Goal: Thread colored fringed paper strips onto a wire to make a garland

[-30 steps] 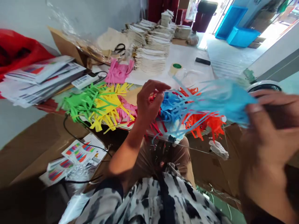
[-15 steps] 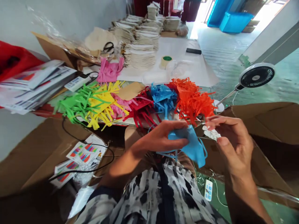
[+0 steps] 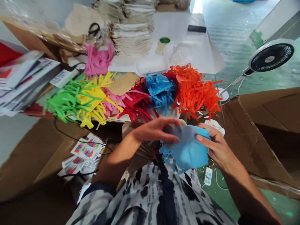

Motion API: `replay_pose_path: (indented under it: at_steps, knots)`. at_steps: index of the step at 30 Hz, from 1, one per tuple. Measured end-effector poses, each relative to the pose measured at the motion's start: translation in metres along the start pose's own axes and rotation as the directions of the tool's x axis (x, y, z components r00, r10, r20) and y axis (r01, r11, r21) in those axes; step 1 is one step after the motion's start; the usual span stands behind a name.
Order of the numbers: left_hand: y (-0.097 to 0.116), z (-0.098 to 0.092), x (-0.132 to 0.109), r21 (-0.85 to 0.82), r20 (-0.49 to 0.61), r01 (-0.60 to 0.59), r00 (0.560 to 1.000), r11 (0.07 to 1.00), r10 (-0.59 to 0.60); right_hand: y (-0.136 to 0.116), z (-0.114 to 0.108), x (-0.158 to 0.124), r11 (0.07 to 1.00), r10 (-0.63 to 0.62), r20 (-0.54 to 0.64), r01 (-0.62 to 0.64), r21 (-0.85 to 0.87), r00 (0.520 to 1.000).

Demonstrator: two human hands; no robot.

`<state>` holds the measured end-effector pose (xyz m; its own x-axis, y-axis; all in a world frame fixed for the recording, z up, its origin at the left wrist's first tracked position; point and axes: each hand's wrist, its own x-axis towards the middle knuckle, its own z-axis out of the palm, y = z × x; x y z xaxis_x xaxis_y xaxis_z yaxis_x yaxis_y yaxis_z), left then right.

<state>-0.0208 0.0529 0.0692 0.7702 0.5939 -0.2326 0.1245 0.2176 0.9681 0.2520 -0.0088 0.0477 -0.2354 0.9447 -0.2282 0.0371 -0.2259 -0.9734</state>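
Note:
Over my lap hangs a blue fringed sheet (image 3: 191, 153), thin like tissue paper or cloth, its cut strips dangling at the lower left. My right hand (image 3: 215, 142) is closed on its upper right edge, thumb on the near face. Beside the sheet's upper left part, my left hand (image 3: 160, 131) has its thumb and fingers apart; its fingertips are slightly blurred. Just beyond my hands, at the table's near edge, lie fringed bundles: orange (image 3: 195, 90), blue (image 3: 160, 89), dark red (image 3: 136, 103), yellow (image 3: 93, 100) and green (image 3: 67, 100).
Stacked cream pieces (image 3: 132, 37), a tape roll (image 3: 163, 45) and a dark flat object (image 3: 197, 28) rest on the table. Scissors (image 3: 94, 29) lie at the left. A fan (image 3: 272, 57) stands right. Cardboard boxes (image 3: 269, 118) flank me. Crumpled white paper (image 3: 215, 126) sits behind my right hand.
My right hand has moved left and gripped the blue sheet, which is now spread wider. My left hand's grip on it has loosened. The view has tilted down.

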Motion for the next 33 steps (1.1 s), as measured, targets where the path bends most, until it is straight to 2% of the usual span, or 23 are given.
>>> replay_pose_path:
  at_steps: [2,3,4,5,6,7,8,9,11,12,13,15,17,20,22,24,27,29,33]
  knots:
    - [-0.004,-0.014,0.005,0.18,-0.197,0.011,0.98,0.984,0.025,0.0,-0.001,0.015,0.993,-0.045,-0.115,0.031,-0.116,0.992]
    - [-0.005,-0.02,0.007,0.323,-0.303,0.035,0.951,0.946,0.068,0.001,-0.001,0.024,0.981,-0.074,-0.16,0.043,-0.187,0.984]
    - [-0.006,-0.025,0.009,0.472,-0.406,0.079,0.903,0.878,0.137,0.003,-0.001,0.032,0.965,-0.103,-0.197,0.05,-0.257,0.975]
    - [-0.007,-0.027,0.01,0.603,-0.495,0.138,0.837,0.786,0.233,0.005,0.0,0.041,0.945,-0.133,-0.228,0.053,-0.324,0.965]
    - [-0.008,-0.027,0.012,0.703,-0.546,0.193,0.763,0.685,0.346,0.008,0.0,0.048,0.92,-0.164,-0.255,0.055,-0.388,0.953]
    - [-0.01,-0.024,0.014,0.777,-0.544,0.219,0.705,0.59,0.454,0.012,0.0,0.054,0.892,-0.192,-0.279,0.049,-0.449,0.941]
    - [-0.013,-0.018,0.017,0.839,-0.49,0.198,0.682,0.508,0.543,0.016,0.0,0.058,0.862,-0.215,-0.301,0.035,-0.506,0.929]
    - [-0.019,-0.011,0.02,0.89,-0.398,0.133,0.694,0.435,0.601,0.02,0.0,0.061,0.832,-0.233,-0.318,0.02,-0.554,0.919]
    - [-0.035,0.007,0.027,0.942,-0.149,-0.079,0.774,0.327,0.616,0.026,-0.001,0.062,0.782,-0.258,-0.332,-0.006,-0.623,0.907]
    - [-0.045,0.016,0.031,0.943,-0.073,-0.137,0.802,0.302,0.592,0.028,-0.001,0.061,0.757,-0.27,-0.332,-0.014,-0.654,0.904]
    - [-0.056,0.023,0.034,0.948,-0.046,-0.148,0.814,0.282,0.58,0.029,-0.002,0.058,0.722,-0.289,-0.323,-0.017,-0.692,0.901]
    - [-0.075,0.034,0.04,0.961,-0.073,-0.087,0.836,0.263,0.544,0.027,-0.002,0.048,0.599,-0.357,-0.278,-0.01,-0.8,0.892]
    - [-0.086,0.038,0.042,0.966,-0.113,-0.03,0.845,0.258,0.523,0.023,-0.001,0.034,0.411,-0.453,-0.174,0.032,-0.911,0.874]
    - [-0.087,0.041,0.041,0.968,-0.128,-0.013,0.836,0.252,0.533,0.021,0.004,0.015,0.168,-0.506,0.091,0.201,-0.965,0.858]
    - [-0.082,0.041,0.039,0.973,-0.13,0.0,0.828,0.233,0.545,0.027,0.005,0.009,0.094,-0.461,0.222,0.296,-0.95,0.859]
    - [-0.079,0.041,0.037,0.977,-0.128,0.012,0.83,0.213,0.543,0.036,0.002,0.007,0.068,-0.44,0.255,0.315,-0.947,0.861]
    - [-0.077,0.036,0.031,0.973,-0.109,-0.014,0.852,0.229,0.513,0.043,-0.007,0.01,0.106,-0.46,0.245,0.327,-0.939,0.853]
    - [-0.075,0.031,0.027,0.955,-0.128,-0.026,0.862,0.295,0.49,0.04,-0.013,0.013,0.156,-0.436,0.249,0.345,-0.925,0.865]
    - [-0.067,0.022,0.02,0.885,-0.28,0.044,0.846,0.464,0.453,0.028,-0.012,0.021,0.268,-0.374,0.186,0.298,-0.916,0.909]
